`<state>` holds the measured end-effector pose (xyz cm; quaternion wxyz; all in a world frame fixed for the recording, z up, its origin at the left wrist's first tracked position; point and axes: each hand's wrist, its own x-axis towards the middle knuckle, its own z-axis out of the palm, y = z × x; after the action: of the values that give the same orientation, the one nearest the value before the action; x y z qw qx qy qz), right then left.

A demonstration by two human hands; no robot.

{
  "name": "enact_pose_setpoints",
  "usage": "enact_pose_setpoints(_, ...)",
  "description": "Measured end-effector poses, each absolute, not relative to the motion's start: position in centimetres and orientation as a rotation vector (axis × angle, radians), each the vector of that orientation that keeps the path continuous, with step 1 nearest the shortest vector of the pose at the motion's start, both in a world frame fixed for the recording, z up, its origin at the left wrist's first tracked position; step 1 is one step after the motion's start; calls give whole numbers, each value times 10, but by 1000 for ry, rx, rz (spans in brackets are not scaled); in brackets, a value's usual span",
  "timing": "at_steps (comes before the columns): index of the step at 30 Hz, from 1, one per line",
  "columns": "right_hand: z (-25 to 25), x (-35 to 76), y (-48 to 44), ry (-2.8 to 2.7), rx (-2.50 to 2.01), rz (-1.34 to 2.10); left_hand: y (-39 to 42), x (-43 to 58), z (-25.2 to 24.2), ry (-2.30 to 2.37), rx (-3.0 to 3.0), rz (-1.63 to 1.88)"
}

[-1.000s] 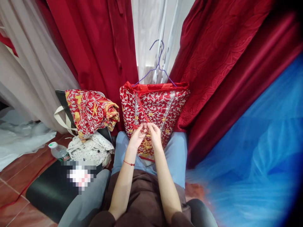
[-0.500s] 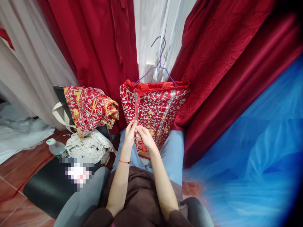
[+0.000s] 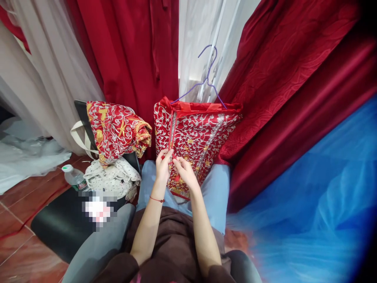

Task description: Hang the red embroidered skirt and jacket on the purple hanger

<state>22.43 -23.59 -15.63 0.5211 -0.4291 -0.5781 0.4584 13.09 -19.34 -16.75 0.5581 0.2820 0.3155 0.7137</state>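
A red garment with silver and gold embroidery lies across my knees, its top on a purple hanger. A thin red cord is at the garment's left side. My left hand is closed on the cord, thumb and fingers pinched. Just right of it, my right hand pinches the cord too, its fingers curled. A small gap separates the two hands. The cord's lower end is partly hidden by my right hand.
At the left, a black chair holds a folded red embroidered cloth, a white dotted cloth and a plastic bottle. Dark red curtains hang ahead. Blue tulle spreads at the right.
My hands have moved slightly apart, with the right hand shifting right. The surroundings sit a little further right in view.
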Motion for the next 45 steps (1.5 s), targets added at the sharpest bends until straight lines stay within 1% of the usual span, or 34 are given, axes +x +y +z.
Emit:
enact_pose_setpoints(3, -146, 232, -246, -1421, -1224, 722, -193, 123, -170, 867, 854, 1724)
enact_pose_setpoints(6, -132, 237, -248, -1377, -1245, 541, -191, 118, -173, 929, 1008, 1603)
enact_pose_setpoints(12, -115, 234, -221, -1290, -1032, 686, -191, 122, -172, 888, 1142, 1560)
enact_pose_setpoints(17, -119, 227, -197, -1421, -1063, 469, -193, 116, -169, 855, 1189, 1544)
enact_pose_setpoints(23, -128, 216, -192, -1283, -1008, 725, -195, 113, -166, 819, 1195, 1522)
enact_pose_setpoints(28, -135, 214, -201, -1370, -1123, 544, -196, 114, -165, 789, 1187, 1530)
enact_pose_setpoints(31, -141, 217, -206, -1395, -1049, 446, -197, 113, -165, 779, 1146, 1529)
enact_pose_setpoints(33, -144, 219, -210, -1387, -988, 494, -198, 112, -164, 780, 1092, 1527)
enact_pose_setpoints(35, -145, 221, -213, -1372, -948, 611, -198, 112, -164, 779, 1043, 1506)
enact_pose_setpoints(38, -145, 223, -216, -1345, -913, 742, -199, 112, -162, 735, 1075, 1414)
enact_pose_setpoints(43, -148, 224, -217, -1270, -926, 731, -200, 109, -162, 725, 1210, 1301)
enact_pose_setpoints(45, -151, 226, -215, -1238, -937, 777, -199, 107, -163, 765, 1251, 1280)
